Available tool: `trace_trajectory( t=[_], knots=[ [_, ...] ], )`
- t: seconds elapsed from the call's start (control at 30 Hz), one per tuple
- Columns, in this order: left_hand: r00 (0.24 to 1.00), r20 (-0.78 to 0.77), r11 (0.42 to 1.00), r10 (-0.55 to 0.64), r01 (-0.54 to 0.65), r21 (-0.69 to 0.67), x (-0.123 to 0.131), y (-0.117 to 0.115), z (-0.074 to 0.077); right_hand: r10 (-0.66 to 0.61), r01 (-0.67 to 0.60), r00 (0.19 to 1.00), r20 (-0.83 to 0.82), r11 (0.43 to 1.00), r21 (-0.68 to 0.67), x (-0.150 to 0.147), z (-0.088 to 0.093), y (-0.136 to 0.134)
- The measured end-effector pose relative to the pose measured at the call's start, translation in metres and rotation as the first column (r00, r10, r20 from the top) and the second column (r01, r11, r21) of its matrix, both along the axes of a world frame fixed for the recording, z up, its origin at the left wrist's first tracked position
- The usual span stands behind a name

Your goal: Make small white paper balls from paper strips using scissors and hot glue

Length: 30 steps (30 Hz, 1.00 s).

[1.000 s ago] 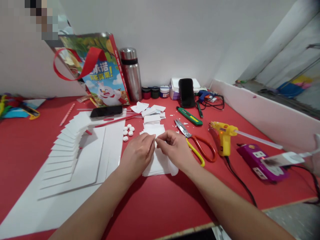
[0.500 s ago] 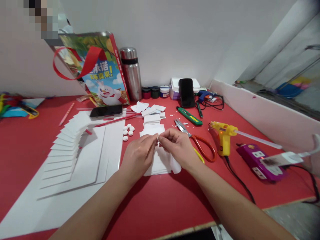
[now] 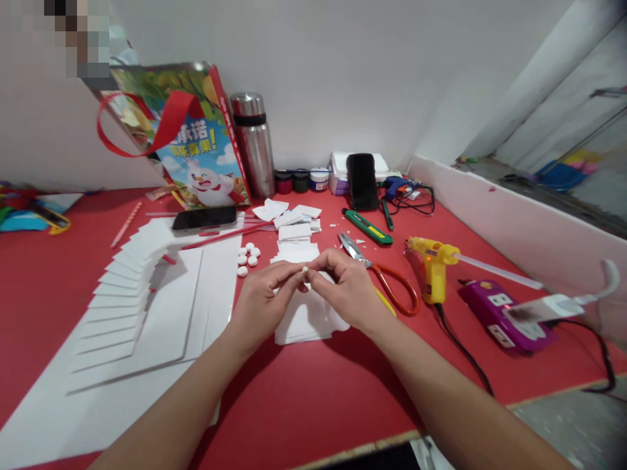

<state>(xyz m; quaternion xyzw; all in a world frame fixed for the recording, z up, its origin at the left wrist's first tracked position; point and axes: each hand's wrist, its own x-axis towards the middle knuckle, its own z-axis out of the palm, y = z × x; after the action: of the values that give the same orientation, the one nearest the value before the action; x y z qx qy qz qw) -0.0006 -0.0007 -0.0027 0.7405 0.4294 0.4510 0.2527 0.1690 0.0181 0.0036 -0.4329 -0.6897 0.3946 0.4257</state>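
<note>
My left hand (image 3: pixel 264 301) and my right hand (image 3: pixel 343 289) meet fingertip to fingertip over a stack of white foam pieces (image 3: pixel 301 321) on the red table (image 3: pixel 313 398). Both pinch one tiny white piece (image 3: pixel 305 269) between thumbs and forefingers. Several small white balls (image 3: pixel 247 254) lie just left of the hands. More cut white rectangles (image 3: pixel 296 230) are stacked behind the hands.
Red-handled scissors (image 3: pixel 386 277), a yellow glue gun (image 3: pixel 431 264) and a purple power strip (image 3: pixel 504 313) lie to the right. A green utility knife (image 3: pixel 368 227), two phones, a steel flask (image 3: pixel 253 143), a printed bag (image 3: pixel 191 140) and fanned white sheets (image 3: pixel 122 287) surround the work area.
Both hands stayed together over the white stack, lifting slightly, and the pinched white piece now shows at the fingertips. The view shifted a little.
</note>
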Motion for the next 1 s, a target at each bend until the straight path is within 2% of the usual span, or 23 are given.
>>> trace_trajectory(
  t=[0.13,0.2,0.27,0.33,0.4,0.47,0.53,0.6,0.7,0.77,0.83,1.0],
  knots=[
    [1.000,-0.020,0.999,-0.012,0.013,0.038,-0.0004,0.0002,0.0030,0.003,-0.005,1.000,0.028,0.999,0.043,0.0004,0.0027,-0.0003],
    [0.999,-0.051,0.998,0.016,-0.013,0.069,-0.0002,-0.0003,0.0041,0.022,-0.024,0.999,-0.039,0.999,-0.039,-0.0008,0.0044,-0.0002],
    [0.996,-0.077,0.996,0.045,-0.038,0.085,0.0000,-0.0003,0.0046,0.028,-0.066,0.984,-0.178,0.975,-0.211,-0.0016,0.0064,0.0005],
    [0.994,-0.082,0.995,0.074,-0.068,0.071,-0.0003,0.0004,0.0048,-0.044,-0.103,0.945,-0.324,0.901,-0.421,-0.0013,0.0083,0.0020],
    [0.993,-0.076,0.995,0.091,-0.089,0.034,-0.0011,0.0012,0.0048,-0.117,-0.150,0.911,-0.395,0.800,-0.582,0.0002,0.0096,0.0038],
    [0.994,-0.065,0.996,0.092,-0.093,0.000,-0.0018,0.0015,0.0048,-0.098,-0.228,0.902,-0.420,0.720,-0.656,0.0022,0.0101,0.0053],
    [0.995,-0.047,0.996,0.084,-0.085,-0.031,-0.0021,0.0012,0.0049,-0.022,-0.287,0.908,-0.419,0.697,-0.657,0.0039,0.0099,0.0061],
    [0.996,-0.012,0.994,0.083,-0.084,-0.070,-0.0017,0.0006,0.0050,0.028,-0.276,0.923,-0.384,0.743,-0.609,0.0050,0.0090,0.0062],
    [0.993,0.066,0.984,0.100,-0.088,-0.155,-0.0004,0.0001,0.0050,0.061,-0.177,0.965,-0.257,0.870,-0.460,0.0048,0.0075,0.0055],
    [0.985,0.119,0.971,0.121,-0.093,-0.218,0.0005,0.0005,0.0052,0.075,-0.129,0.984,-0.163,0.928,-0.349,0.0039,0.0068,0.0048],
    [0.976,0.167,0.958,0.138,-0.088,-0.274,0.0010,0.0013,0.0059,0.098,-0.122,0.990,-0.102,0.956,-0.266,0.0032,0.0067,0.0043],
    [0.958,0.253,0.929,0.137,-0.036,-0.369,-0.0004,0.0024,0.0081,0.154,-0.153,0.988,-0.006,0.977,-0.151,0.0051,0.0087,0.0046]
  ],
)
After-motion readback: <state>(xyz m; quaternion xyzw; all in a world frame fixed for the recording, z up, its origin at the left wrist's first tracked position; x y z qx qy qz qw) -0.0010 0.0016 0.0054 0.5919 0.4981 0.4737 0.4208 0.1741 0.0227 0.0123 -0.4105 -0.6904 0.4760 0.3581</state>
